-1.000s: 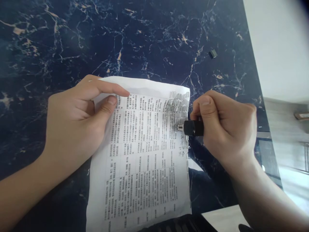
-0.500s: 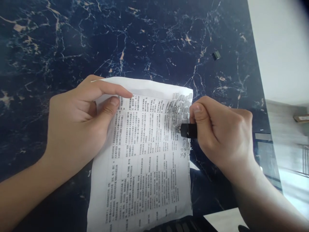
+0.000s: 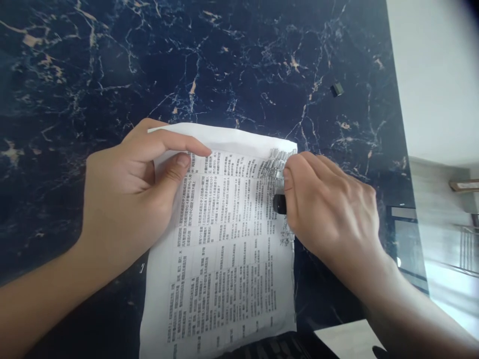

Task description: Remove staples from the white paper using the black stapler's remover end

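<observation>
A printed sheet of paper [image 3: 220,284] is held up above the dark table, its far edge curled. My left hand [image 3: 127,184] grips the sheet's left side, thumb and forefinger on the printed face and the other fingers behind. Many metal staples [image 3: 276,163] crowd the far right corner of the sheet. In my right hand [image 3: 333,204] is a small black stapler [image 3: 280,203], its end lying over the sheet's right edge just below the staples. My fingers wrap around it and hide most of its body.
The blue-black marbled table [image 3: 232,60] carries a small dark block [image 3: 337,89] toward the far right. A loose staple [image 3: 141,268] lies left of the sheet. At the bottom are a black object [image 3: 273,346] and a white sheet [image 3: 344,336]. The table's right edge borders a pale floor.
My right hand has moved left and turned, with its fingers now covering more of the stapler. My left hand and the paper's left side have shifted slightly right.
</observation>
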`<act>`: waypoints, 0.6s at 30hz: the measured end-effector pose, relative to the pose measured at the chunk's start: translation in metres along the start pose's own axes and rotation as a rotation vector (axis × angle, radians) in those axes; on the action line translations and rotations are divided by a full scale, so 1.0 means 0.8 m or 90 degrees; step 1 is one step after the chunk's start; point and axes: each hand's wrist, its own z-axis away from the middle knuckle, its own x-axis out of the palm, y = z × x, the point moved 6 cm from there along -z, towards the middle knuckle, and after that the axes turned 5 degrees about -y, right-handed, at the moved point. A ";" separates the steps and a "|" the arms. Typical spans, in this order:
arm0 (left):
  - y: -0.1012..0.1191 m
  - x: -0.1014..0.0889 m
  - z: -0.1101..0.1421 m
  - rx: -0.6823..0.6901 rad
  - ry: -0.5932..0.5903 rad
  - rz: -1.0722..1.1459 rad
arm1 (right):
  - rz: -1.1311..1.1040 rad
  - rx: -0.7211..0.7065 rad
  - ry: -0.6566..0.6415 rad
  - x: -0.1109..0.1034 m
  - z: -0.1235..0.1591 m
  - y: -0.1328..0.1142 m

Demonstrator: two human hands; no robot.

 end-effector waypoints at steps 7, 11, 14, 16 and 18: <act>0.003 0.000 -0.002 0.038 0.003 -0.017 | -0.030 -0.004 0.008 0.001 0.003 0.005; 0.003 0.003 -0.004 0.081 -0.001 -0.036 | -0.173 -0.001 0.000 -0.006 0.009 0.024; 0.002 0.005 -0.005 0.096 -0.009 -0.057 | -0.237 0.007 0.015 -0.013 0.011 0.033; 0.002 0.004 -0.006 0.112 0.000 -0.076 | -0.249 0.022 0.020 -0.014 0.010 0.040; 0.002 0.002 -0.007 0.132 0.012 -0.092 | -0.239 0.053 0.035 -0.014 0.008 0.054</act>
